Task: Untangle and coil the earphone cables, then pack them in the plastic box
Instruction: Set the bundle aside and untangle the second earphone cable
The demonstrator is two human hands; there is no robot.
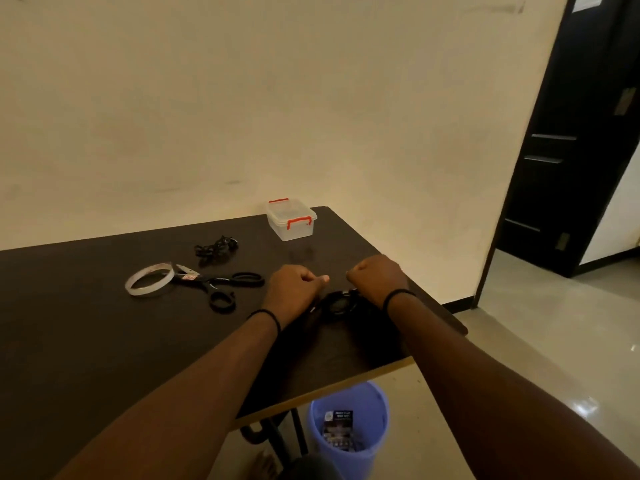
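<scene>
partly hidden, both curled hands, left hand [294,284] and right hand [375,277], seemingly grip coiled cable [337,303].

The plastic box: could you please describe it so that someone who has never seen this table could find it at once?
Start from the dark table against the cream wall and look to its far right corner. There stands the plastic box, apart from everything else, beyond the tangled black cables and both hands. It is the only clear container, with its lid on and red-orange latches.
</scene>
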